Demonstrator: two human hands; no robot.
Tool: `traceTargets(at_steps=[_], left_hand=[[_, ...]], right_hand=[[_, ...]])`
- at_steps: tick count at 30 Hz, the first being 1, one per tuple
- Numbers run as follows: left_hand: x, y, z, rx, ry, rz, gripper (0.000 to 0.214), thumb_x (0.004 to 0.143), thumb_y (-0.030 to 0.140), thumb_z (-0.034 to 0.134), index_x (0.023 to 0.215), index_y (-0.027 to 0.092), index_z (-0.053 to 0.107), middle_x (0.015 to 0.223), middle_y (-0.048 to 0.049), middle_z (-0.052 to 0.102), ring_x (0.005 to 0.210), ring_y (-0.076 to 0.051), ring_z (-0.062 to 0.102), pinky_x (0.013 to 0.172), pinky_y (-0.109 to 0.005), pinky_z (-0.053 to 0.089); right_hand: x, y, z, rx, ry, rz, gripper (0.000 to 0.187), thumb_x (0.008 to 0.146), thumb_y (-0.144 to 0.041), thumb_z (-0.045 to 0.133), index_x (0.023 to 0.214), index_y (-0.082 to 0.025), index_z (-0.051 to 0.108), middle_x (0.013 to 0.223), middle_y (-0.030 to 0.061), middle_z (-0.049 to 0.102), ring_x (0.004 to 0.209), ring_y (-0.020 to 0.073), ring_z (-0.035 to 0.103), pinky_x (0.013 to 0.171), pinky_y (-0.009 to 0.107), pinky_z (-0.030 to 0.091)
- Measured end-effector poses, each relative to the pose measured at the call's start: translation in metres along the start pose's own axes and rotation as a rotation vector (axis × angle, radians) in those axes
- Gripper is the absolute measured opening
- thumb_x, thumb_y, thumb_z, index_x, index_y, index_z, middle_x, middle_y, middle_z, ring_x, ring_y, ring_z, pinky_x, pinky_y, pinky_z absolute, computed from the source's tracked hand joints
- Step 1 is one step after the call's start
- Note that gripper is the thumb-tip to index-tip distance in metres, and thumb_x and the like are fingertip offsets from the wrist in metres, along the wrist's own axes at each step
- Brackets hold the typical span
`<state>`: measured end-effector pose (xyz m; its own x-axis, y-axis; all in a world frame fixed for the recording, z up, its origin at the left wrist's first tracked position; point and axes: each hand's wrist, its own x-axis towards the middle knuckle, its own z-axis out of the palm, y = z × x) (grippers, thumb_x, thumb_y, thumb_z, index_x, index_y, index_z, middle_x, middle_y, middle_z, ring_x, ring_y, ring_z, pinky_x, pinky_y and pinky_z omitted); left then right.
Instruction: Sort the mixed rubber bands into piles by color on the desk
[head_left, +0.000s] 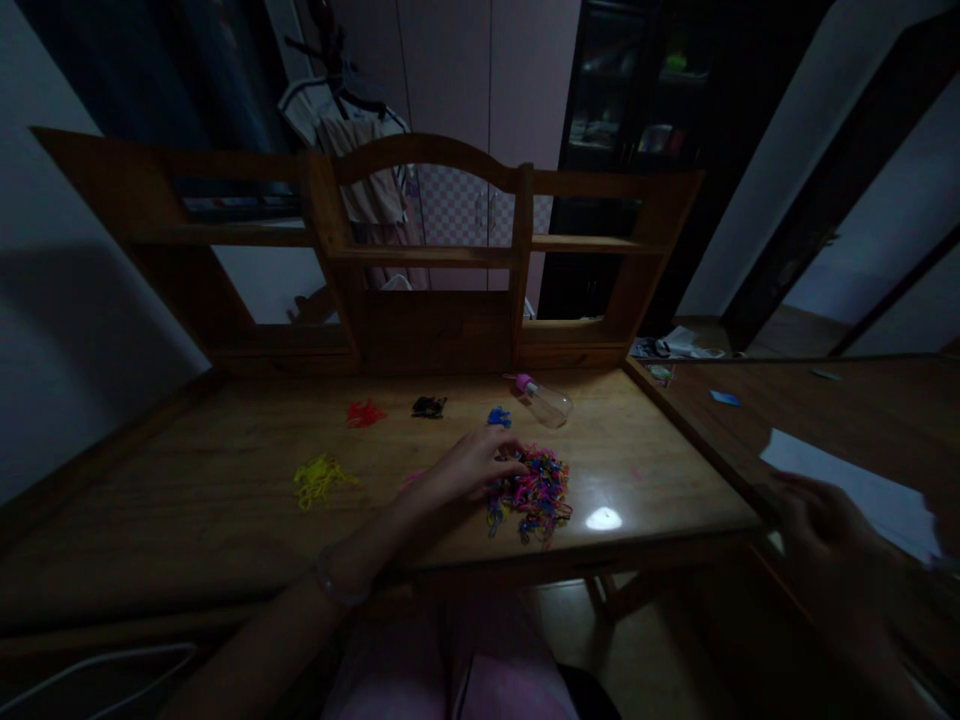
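Note:
A mixed pile of small colourful rubber bands (536,490) lies near the front edge of the wooden desk (637,460). My left hand (484,462) reaches over the pile's left side, its thumb and fingers curved with a gap between them. Sorted by colour, there are a yellow heap (321,480), a red heap (365,412), a black heap (429,406) and a blue heap (499,416). Some pink bands (412,479) show partly behind my left forearm. My right hand (817,530), dark and blurred, is off to the right beside white paper (847,490); its fingers are unclear.
A clear bottle with a pink cap (547,402) lies on its side behind the pile. Wooden shelving (427,258) rises along the desk's back. To the right, a second wooden surface (795,400) carries the paper and a small blue card (724,398).

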<state>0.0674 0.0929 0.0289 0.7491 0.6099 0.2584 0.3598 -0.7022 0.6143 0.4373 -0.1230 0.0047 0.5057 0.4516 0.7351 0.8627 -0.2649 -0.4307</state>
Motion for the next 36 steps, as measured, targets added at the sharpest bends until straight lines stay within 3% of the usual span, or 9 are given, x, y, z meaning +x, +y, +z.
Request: traceTargets(at_steps=[1,5,7,10,15,18,27,32,36], left_hand=[[0.001,-0.003,0.004,-0.017,0.004,-0.019,0.029,0.077,0.042,0.069,0.095,0.019,0.073,0.092,-0.0075,0.068,0.086,-0.022,0.061,0.074,-0.029,0.045],[0.005,-0.012,0.02,-0.128,0.029,-0.074,0.025,0.078,0.04,0.069,0.09,0.019,0.074,0.086,-0.0065,0.069,0.079,-0.02,0.062,0.068,-0.027,0.044],[0.007,-0.016,0.026,-0.186,0.042,-0.089,0.019,0.078,0.034,0.068,0.086,0.018,0.075,0.084,-0.0055,0.07,0.078,-0.019,0.062,0.069,-0.027,0.044],[0.007,-0.02,0.028,-0.236,0.05,-0.116,0.016,0.078,0.029,0.066,0.085,0.017,0.075,0.082,-0.0052,0.071,0.075,-0.018,0.063,0.069,-0.026,0.045],[0.005,-0.019,0.019,-0.28,0.065,-0.164,0.022,0.08,0.031,0.063,0.09,0.014,0.072,0.078,-0.0059,0.07,0.068,-0.016,0.062,0.061,-0.025,0.045],[0.005,-0.012,0.011,-0.362,0.092,-0.176,0.023,0.08,0.033,0.064,0.09,0.014,0.071,0.082,-0.0068,0.07,0.07,-0.016,0.062,0.061,-0.024,0.046],[-0.001,-0.002,0.005,-0.634,0.111,-0.361,0.035,0.081,0.043,0.066,0.103,0.015,0.067,0.079,-0.007,0.068,0.066,-0.015,0.062,0.055,-0.023,0.045],[0.003,-0.001,0.012,-0.661,0.119,-0.273,0.033,0.076,0.039,0.072,0.098,0.014,0.069,0.091,-0.01,0.07,0.082,-0.019,0.065,0.07,-0.027,0.05],[0.005,0.003,0.014,-0.716,0.144,-0.239,0.033,0.071,0.037,0.077,0.092,0.013,0.07,0.09,-0.0095,0.071,0.083,-0.019,0.066,0.073,-0.027,0.051]], right_hand=[[0.009,-0.027,0.007,0.099,-0.076,-0.005,0.027,0.088,-0.037,0.052,0.113,-0.031,0.063,0.094,0.0135,0.071,0.084,0.0286,0.068,0.065,0.04,0.049],[0.022,-0.121,0.037,0.384,-0.181,-0.105,0.027,0.087,-0.026,0.055,0.113,-0.025,0.061,0.082,0.0062,0.068,0.073,0.0214,0.067,0.066,0.033,0.049],[0.018,-0.152,0.053,0.498,-0.215,-0.191,0.029,0.086,-0.021,0.054,0.113,-0.022,0.06,0.084,0.0041,0.066,0.076,0.0197,0.065,0.073,0.034,0.05],[0.008,-0.18,0.078,0.655,-0.3,-0.231,0.03,0.086,-0.016,0.05,0.115,-0.02,0.059,0.097,0.0064,0.063,0.082,0.0182,0.062,0.074,0.031,0.051],[-0.013,-0.19,0.117,0.666,-0.354,-0.257,0.025,0.086,-0.012,0.048,0.106,-0.019,0.06,0.095,0.0062,0.062,0.08,0.0181,0.06,0.074,0.032,0.049],[-0.022,-0.185,0.128,0.63,-0.381,-0.292,0.021,0.086,-0.011,0.048,0.1,-0.02,0.061,0.095,0.0056,0.062,0.076,0.0173,0.059,0.073,0.031,0.047],[-0.027,-0.191,0.113,0.745,-0.489,-0.322,0.016,0.092,-0.022,0.053,0.103,-0.021,0.064,0.09,0.0051,0.063,0.077,0.0173,0.061,0.075,0.03,0.049],[-0.031,-0.194,0.121,0.813,-0.554,-0.422,0.022,0.091,-0.024,0.056,0.112,-0.025,0.065,0.098,0.0054,0.067,0.086,0.0189,0.063,0.079,0.031,0.051],[-0.032,-0.19,0.126,0.816,-0.563,-0.424,0.016,0.09,-0.024,0.059,0.102,-0.024,0.068,0.095,0.0042,0.069,0.088,0.0194,0.065,0.08,0.032,0.051]])
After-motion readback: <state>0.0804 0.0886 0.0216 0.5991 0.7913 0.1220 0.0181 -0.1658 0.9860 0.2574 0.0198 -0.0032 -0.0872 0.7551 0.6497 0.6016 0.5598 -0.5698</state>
